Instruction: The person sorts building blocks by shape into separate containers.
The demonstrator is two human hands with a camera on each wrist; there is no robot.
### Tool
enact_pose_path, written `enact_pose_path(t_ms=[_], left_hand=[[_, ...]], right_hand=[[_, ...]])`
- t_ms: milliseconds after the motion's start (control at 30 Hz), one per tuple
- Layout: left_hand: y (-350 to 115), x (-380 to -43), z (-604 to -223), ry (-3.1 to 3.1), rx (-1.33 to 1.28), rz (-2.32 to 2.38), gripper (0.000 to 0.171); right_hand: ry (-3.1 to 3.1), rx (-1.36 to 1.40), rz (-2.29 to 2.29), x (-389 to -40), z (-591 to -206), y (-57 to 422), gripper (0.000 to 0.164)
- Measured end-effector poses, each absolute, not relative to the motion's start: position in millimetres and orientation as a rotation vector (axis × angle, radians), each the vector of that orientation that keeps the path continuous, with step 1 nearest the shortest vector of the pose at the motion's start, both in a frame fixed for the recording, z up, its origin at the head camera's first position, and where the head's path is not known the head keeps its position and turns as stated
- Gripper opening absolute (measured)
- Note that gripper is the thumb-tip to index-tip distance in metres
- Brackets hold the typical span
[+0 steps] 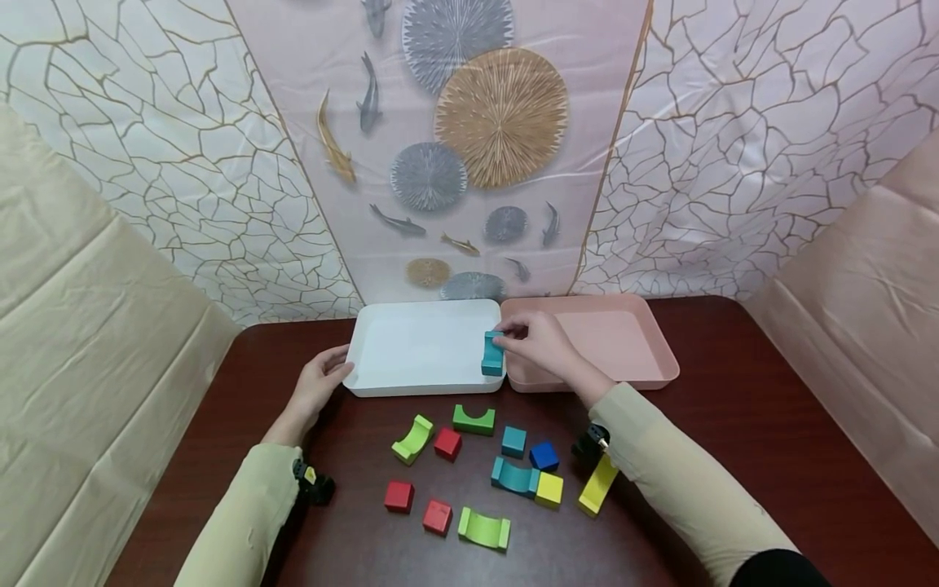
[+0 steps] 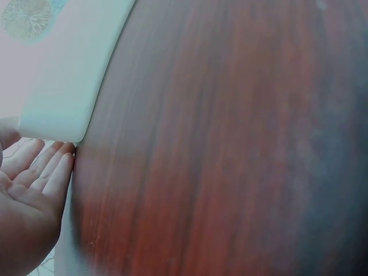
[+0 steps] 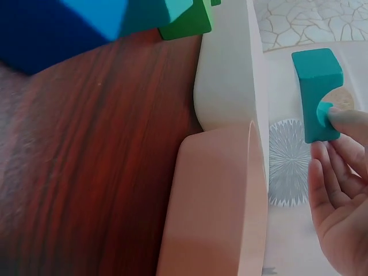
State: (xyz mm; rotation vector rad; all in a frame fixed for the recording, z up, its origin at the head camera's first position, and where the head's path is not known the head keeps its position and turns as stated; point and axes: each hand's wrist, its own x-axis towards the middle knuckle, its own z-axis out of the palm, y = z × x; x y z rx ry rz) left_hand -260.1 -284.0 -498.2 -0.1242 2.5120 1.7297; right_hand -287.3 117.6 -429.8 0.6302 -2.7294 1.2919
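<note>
My right hand (image 1: 541, 341) pinches a teal block (image 3: 316, 106) with a curved notch between thumb and fingers. In the head view this block overlaps the right end of the white tray (image 1: 418, 346); the right wrist view has it above the rim level. At the white tray's left end, my left hand (image 1: 314, 383) holds the edge, thumb at the rim and fingers along the outer side (image 2: 43, 172). Another notched teal block (image 1: 515, 478) lies on the table among a teal cube (image 1: 513, 441), a blue cube (image 1: 544, 456) and a yellow cube (image 1: 548, 489).
A pink tray (image 1: 663, 359) stands against the white tray's right side. In front of the trays lie notched green blocks (image 1: 473, 421), red cubes (image 1: 399, 496) and a long yellow block (image 1: 597, 485) near the right forearm. Patterned cloth (image 1: 469, 163) hangs behind the dark table (image 1: 352, 546).
</note>
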Motion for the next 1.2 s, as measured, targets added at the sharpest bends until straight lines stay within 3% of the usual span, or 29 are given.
enact_pose_path(t_ms=[567, 1200], left_hand=[[-284, -259, -495, 2.505, -0.124, 1.721, 0.058], [-282, -257, -493, 2.497, -0.147, 1.711, 0.059]], right_hand=[[-2.833, 0.673, 1.347, -306, -437, 95, 0.017], [-2.922, 0.536, 1.302, -308, -457, 90, 0.016]])
